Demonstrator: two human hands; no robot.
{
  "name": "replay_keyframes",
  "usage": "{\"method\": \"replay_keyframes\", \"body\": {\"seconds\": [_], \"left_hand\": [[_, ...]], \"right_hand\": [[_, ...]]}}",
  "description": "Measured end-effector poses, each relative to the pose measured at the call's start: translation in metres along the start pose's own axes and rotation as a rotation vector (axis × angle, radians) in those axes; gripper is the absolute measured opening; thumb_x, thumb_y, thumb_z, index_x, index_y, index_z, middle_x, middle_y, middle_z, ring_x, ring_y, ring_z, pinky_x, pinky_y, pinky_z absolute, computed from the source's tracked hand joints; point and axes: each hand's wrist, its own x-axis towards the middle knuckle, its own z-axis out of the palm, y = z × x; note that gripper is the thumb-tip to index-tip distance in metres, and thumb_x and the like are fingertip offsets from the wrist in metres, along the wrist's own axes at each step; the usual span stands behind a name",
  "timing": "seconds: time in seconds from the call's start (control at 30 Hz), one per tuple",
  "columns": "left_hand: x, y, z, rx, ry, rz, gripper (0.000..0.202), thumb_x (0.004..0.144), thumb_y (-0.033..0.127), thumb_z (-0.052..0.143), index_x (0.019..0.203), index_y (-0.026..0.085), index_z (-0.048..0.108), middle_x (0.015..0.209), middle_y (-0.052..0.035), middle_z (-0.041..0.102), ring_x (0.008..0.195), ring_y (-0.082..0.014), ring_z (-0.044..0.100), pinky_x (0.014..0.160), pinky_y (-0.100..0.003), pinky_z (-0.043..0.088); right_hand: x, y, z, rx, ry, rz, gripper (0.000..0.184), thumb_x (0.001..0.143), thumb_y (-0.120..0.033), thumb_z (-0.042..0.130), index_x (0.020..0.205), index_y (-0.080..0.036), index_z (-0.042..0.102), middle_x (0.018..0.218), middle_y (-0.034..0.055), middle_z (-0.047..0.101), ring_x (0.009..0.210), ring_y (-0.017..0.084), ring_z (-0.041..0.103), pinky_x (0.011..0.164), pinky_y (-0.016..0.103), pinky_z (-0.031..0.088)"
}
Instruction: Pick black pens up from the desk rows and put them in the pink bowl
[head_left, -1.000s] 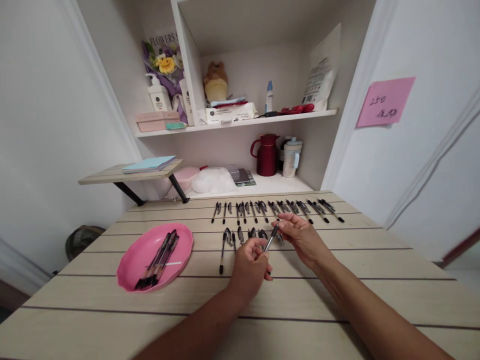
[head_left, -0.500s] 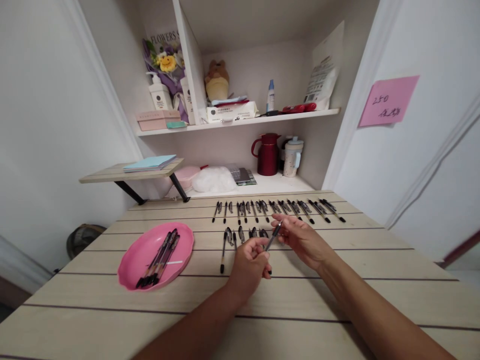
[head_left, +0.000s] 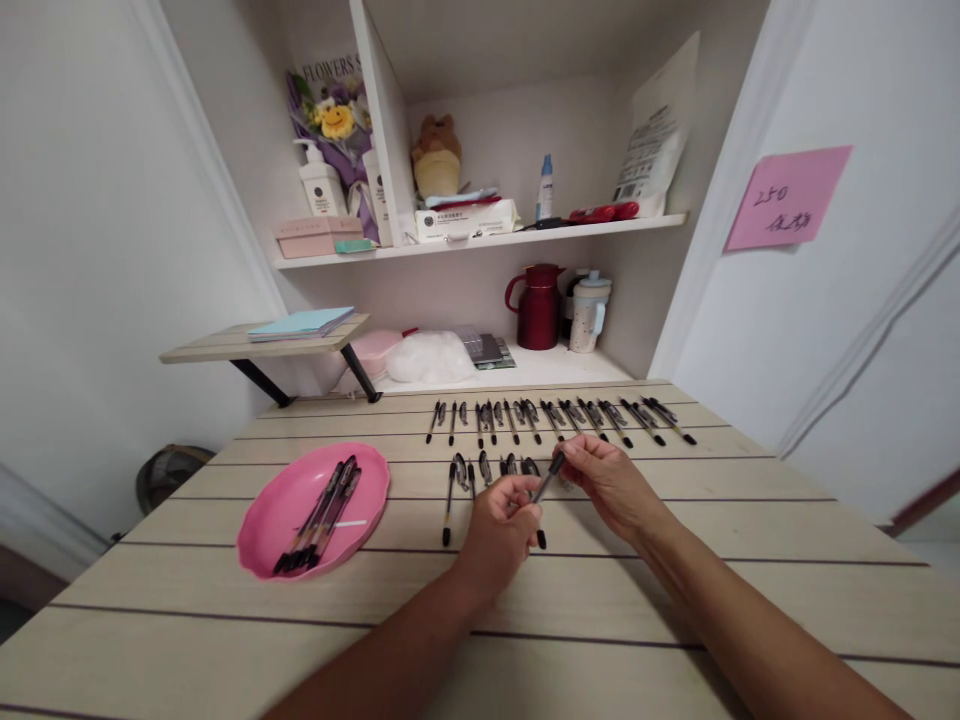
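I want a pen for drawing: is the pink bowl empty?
No, several pens lie in the pink bowl.

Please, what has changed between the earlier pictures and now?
The fingers of the right hand have lowered slightly and drawn together at the upper end of the pen. The left hand still holds that pen; nothing was visibly let go. The pink bowl and its pens stayed in place.

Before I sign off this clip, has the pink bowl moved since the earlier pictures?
No. Against the small raised shelf, the pink bowl keeps its place; both drift slightly rightward in the picture together, as the whole view does.
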Motion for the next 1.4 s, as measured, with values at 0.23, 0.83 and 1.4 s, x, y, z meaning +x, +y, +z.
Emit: {"method": "replay_keyframes", "body": {"seconds": [0.23,0.83,1.4], "left_hand": [[-0.0001,-0.0005,-0.0002,0.009,-0.012,0.011,0.029,0.064,0.02,0.054,0.093,0.017,0.056,0.067,0.0049,0.043,0.043,-0.0021,0.04,0.037,-0.015,0.023],[0.006,-0.0058,-0.002,0.061,0.009,0.048,0.028,0.064,0.019,0.054,0.092,0.016,0.057,0.065,0.0049,0.044,0.043,-0.0035,0.042,0.037,-0.016,0.027],[0.0074,-0.0074,-0.0048,0.096,0.0,0.045,0.028,0.066,0.019,0.052,0.093,0.017,0.057,0.068,0.0042,0.043,0.044,-0.0032,0.043,0.035,-0.014,0.026]], "right_hand": [[-0.0002,0.0003,-0.0025,0.099,-0.073,0.035,0.017,0.063,-0.031,0.074,0.073,-0.02,0.067,0.078,0.0022,0.065,0.067,0.012,0.055,0.062,0.025,0.043],[0.0006,0.0013,-0.0048,0.036,-0.108,0.062,0.025,0.062,-0.039,0.072,0.078,-0.02,0.065,0.084,0.0042,0.066,0.074,0.017,0.058,0.069,0.032,0.046],[0.0024,0.0049,-0.0083,0.076,-0.104,0.09,0.026,0.066,-0.04,0.069,0.084,-0.021,0.067,0.085,0.0041,0.065,0.072,0.015,0.056,0.064,0.028,0.045]]}}
